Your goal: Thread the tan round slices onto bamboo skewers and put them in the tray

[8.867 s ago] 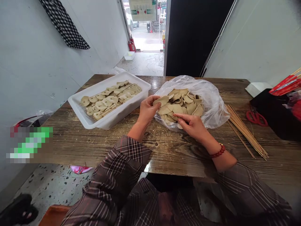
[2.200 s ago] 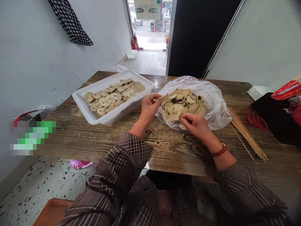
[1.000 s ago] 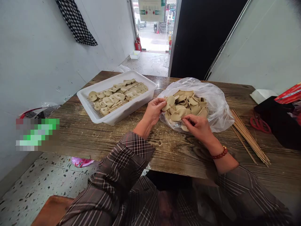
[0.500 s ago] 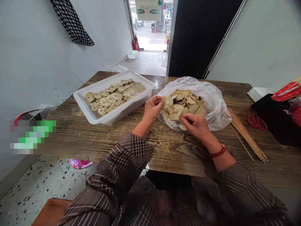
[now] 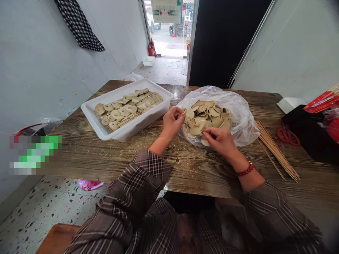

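My left hand (image 5: 173, 121) is closed in a pinch at the left edge of a pile of thin beige round slices (image 5: 217, 121). It seems to grip a thin bamboo skewer, mostly hidden by the fingers and hard to see against the pile. Across from it, my right hand (image 5: 219, 139) pinches the edge of a beige slice (image 5: 198, 127) between thumb and fingertips. The pile lies in an open clear plastic bag (image 5: 242, 121). To the left, a white plastic tray (image 5: 127, 132) holds rows of skewered slices (image 5: 129, 109).
Loose bamboo skewers (image 5: 278, 151) lie to the right of the bag on the wooden table (image 5: 137, 158). Beyond them are red-handled scissors (image 5: 288, 137) and a black box (image 5: 309, 137) with red-wrapped sticks (image 5: 321, 100). A doorway opens past the far edge.
Both hands stay nearly in place, still pinching over the pile. The whole view has shifted very slightly, with the tray and table a few pixels further left.
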`<state>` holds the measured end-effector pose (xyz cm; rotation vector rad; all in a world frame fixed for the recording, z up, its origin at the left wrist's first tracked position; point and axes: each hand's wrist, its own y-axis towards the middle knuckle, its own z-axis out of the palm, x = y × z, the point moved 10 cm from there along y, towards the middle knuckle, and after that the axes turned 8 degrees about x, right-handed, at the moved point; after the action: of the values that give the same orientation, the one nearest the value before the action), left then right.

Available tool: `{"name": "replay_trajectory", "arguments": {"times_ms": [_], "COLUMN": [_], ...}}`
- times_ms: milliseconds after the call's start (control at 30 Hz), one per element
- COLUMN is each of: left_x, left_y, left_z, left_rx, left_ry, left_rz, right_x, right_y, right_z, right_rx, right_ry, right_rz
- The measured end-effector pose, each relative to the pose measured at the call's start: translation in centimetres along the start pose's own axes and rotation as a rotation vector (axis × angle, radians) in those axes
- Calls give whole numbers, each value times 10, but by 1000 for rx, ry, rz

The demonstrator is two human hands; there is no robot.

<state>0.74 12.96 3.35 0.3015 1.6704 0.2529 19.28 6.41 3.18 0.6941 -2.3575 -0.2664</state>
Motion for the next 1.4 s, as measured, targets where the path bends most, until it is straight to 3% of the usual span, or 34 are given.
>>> {"name": "replay_trajectory", "arguments": {"times_ms": [267,367,533,767,1000,1400], "left_x": [-5,1,11,16,16,16], "left_y": [-4,-7,-12,-17,-19,-25], "left_z": [17,26,30,48,47,59], "left_rx": [107,170,135,256,215,290], "left_ry": [45,-97,-401,-637,-706,-743], "left_rz": [-4,-65,-194,-295,-321,-383], "right_x": [-1,-3,-7,-9,-19,-16], "right_y": [0,1,1,0,0,0], "right_z": [0,-3,-9,-4,11,10], "right_rx": [-5,-29,-83,-44,21,9], "right_ry": [8,65,182,294,512,436], "right_rz": [10,45,104,146,204,170]}}
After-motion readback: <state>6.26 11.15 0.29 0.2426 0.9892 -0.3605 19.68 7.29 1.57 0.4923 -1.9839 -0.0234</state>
